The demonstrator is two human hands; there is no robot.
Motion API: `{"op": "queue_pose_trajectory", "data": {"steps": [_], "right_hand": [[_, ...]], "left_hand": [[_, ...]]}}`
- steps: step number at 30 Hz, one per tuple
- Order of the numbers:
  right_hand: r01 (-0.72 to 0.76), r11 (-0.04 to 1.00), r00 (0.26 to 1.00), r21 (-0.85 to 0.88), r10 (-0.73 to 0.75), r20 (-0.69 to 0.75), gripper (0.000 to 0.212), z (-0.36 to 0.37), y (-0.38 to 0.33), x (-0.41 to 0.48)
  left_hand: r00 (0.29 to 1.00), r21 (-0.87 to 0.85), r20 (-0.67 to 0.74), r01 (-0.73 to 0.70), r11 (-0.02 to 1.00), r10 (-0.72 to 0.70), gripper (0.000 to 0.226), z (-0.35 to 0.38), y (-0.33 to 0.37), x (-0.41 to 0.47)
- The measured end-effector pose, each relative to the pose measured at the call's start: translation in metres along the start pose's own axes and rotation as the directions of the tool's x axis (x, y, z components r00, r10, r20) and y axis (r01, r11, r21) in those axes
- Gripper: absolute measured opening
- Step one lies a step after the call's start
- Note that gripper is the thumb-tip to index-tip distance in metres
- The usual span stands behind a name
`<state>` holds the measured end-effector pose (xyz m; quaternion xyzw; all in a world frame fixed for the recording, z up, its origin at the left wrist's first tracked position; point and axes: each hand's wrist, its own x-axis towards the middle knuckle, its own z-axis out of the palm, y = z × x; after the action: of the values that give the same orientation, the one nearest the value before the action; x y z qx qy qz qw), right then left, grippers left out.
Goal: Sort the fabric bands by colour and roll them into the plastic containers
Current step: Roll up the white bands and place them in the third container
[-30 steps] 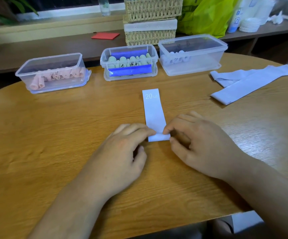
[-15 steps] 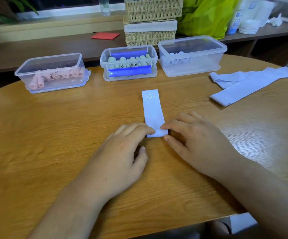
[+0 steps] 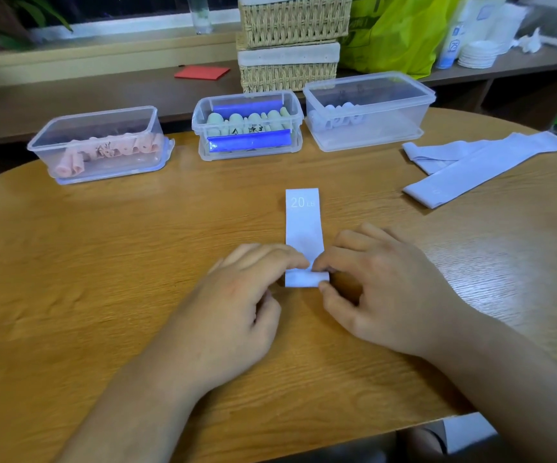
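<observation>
Round wooden tabletop [image 3: 103,295]; shelf [image 3: 70,105] beyond with wicker baskets [image 3: 290,41].

Left hand [image 3: 237,295] and right hand [image 3: 387,289], fingers curled, pinch the near end of the lavender band [image 3: 303,228] between them. More of that end shows below the fingertips than half a second ago.

Beyond the hands:
- left container [image 3: 100,145]: pink rolls
- middle container [image 3: 247,123]: green rolls
- right container [image 3: 367,111]: pale rolls

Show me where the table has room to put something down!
The biggest bare patch of table is on the left, between the pink-band container and the left hand. A smaller one lies on the right, between the loose pale bands and the right hand. The middle is crowded: both hands pinch the band marked 20.
</observation>
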<state>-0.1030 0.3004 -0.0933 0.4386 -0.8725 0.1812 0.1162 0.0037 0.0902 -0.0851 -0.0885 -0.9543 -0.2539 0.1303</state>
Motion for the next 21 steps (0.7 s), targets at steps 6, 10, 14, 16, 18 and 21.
{"op": "queue_pose_trajectory", "data": {"steps": [6,10,14,16,18,21], "right_hand": [[-0.013,0.999,0.999,-0.036,0.012,-0.045,0.024,0.0019,0.0013,-0.0011],[-0.014,0.998,0.997,-0.061,0.009,-0.073,0.026,0.003,0.0022,-0.0014],[-0.021,1.0,0.995,0.006,0.022,-0.093,0.028,0.001,0.0014,0.0001],[0.014,0.998,0.996,0.065,-0.009,-0.085,0.022,-0.0003,0.0016,0.0013],[0.042,0.997,0.998,0.063,-0.038,-0.059,0.019,0.0008,0.0019,0.002],[0.027,0.999,0.999,0.037,-0.025,-0.045,0.019,0.0042,0.0046,0.0027]], "left_hand": [[0.999,0.029,-0.043,-0.013,1.0,0.014,0.049,-0.0005,-0.0011,0.0004],[1.0,0.07,-0.002,0.017,0.997,-0.017,0.046,0.0015,-0.003,0.0004],[0.999,0.089,0.013,0.039,0.995,-0.04,0.049,0.0024,-0.0066,0.0019],[0.999,0.102,0.022,0.047,0.994,-0.049,0.051,0.003,-0.0071,0.0024],[0.998,0.111,0.029,0.057,0.992,-0.061,0.052,0.0037,-0.0065,0.0026],[0.997,0.116,0.021,0.068,0.991,-0.071,0.054,0.0037,-0.0049,0.0028]]}}
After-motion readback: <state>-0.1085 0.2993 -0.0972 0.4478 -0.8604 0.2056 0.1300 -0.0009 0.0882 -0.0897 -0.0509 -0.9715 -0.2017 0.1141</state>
